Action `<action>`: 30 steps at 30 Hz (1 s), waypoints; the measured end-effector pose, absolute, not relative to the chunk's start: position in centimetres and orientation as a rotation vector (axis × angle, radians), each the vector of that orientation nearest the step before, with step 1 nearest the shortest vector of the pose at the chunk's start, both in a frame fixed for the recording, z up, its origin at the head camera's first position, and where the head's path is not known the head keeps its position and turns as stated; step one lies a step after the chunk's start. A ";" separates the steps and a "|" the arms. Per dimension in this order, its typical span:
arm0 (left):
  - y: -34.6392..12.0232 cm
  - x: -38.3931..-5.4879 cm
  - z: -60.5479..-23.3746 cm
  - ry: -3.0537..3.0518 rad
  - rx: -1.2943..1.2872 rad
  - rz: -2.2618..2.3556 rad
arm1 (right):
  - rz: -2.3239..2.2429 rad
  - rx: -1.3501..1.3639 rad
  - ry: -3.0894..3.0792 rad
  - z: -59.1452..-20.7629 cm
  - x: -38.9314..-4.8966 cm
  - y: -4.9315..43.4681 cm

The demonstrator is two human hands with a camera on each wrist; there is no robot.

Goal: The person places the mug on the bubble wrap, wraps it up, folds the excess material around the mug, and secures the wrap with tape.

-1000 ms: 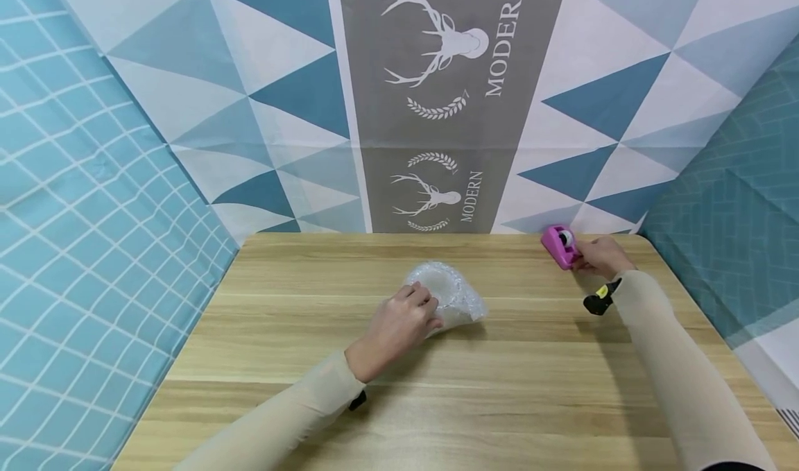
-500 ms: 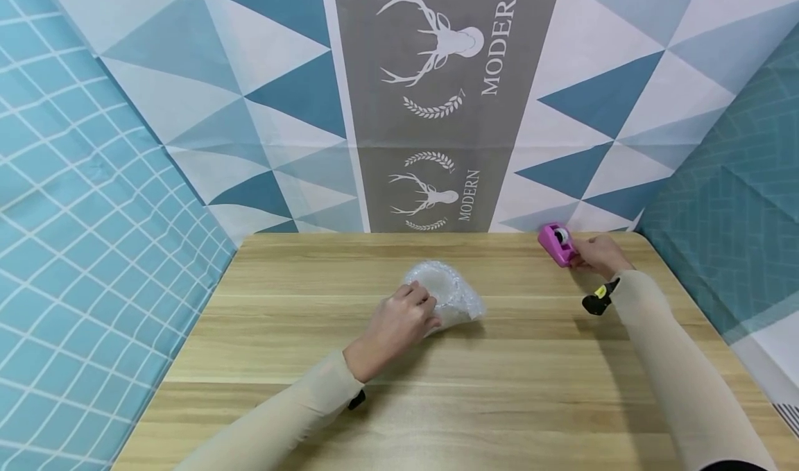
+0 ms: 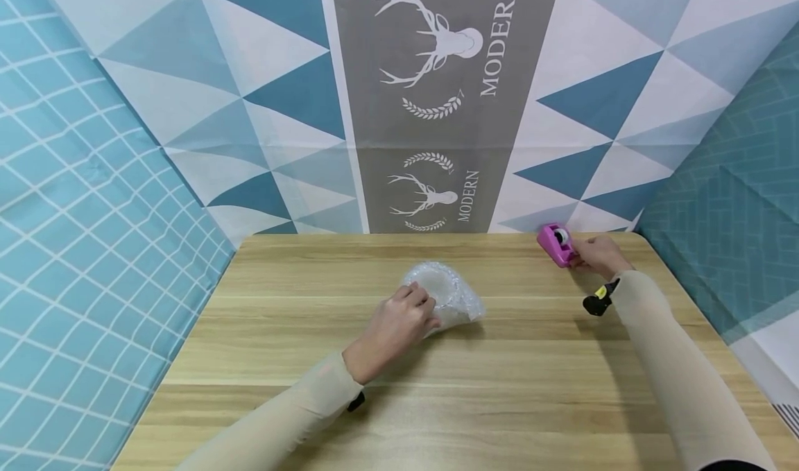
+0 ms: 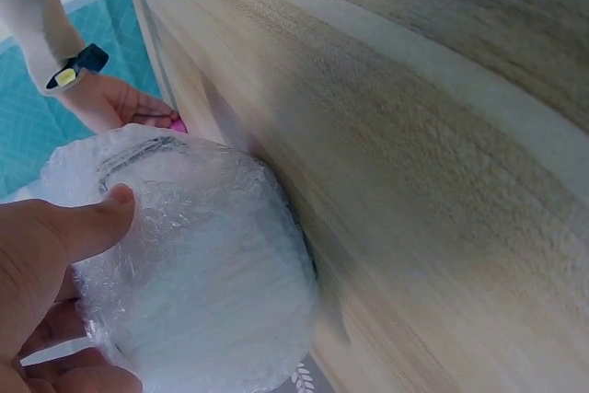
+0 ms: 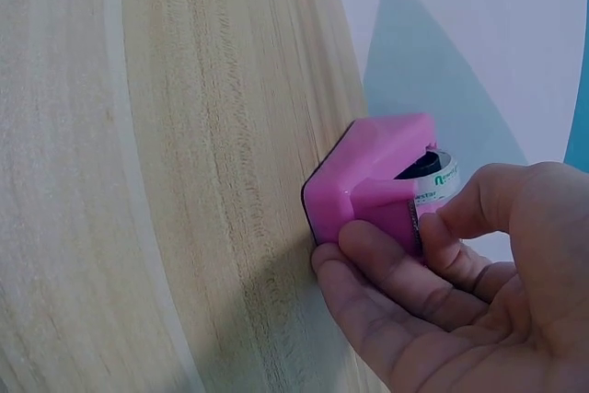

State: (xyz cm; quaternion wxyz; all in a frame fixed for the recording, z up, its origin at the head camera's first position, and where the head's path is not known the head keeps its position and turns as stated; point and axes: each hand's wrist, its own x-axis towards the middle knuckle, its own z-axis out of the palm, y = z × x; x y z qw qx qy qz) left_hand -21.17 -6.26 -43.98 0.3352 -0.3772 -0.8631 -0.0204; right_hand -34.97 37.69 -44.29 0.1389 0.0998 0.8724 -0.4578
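Observation:
Near the middle of the table lies a bundle in clear bubble wrap (image 3: 458, 304), round at the back with a loose flap at its right; what is inside cannot be made out. My left hand (image 3: 399, 318) grips its near left side, thumb on top in the left wrist view, the other fingers curled at the edge. At the back right stands a pink tape dispenser (image 5: 368, 172) with a tape roll (image 5: 437, 179) in it. My right hand (image 5: 460, 292) holds its cutter end, thumb and index finger pinching by the serrated edge, other fingers against the side.
The wooden table (image 3: 299, 270) meets a patterned backdrop (image 3: 431, 110) just behind the dispenser. Blue gridded cloth (image 3: 75, 249) hangs at the left, teal cloth (image 3: 736, 200) at the right. A black wrist device (image 3: 599, 301) is strapped under the right wrist.
Both hands hold their places on the bundle and the dispenser. Only the head view has shifted very slightly.

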 end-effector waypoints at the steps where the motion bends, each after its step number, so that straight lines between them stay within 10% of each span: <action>1: -6.3 -21.2 -44.0 -2.253 -0.986 -0.054 | -1.321 0.288 2.525 -44.3 -35.0 37.7; 30: -6.2 -21.2 -44.1 -2.259 -0.993 -0.081 | -1.348 0.360 2.526 -44.4 -34.3 37.9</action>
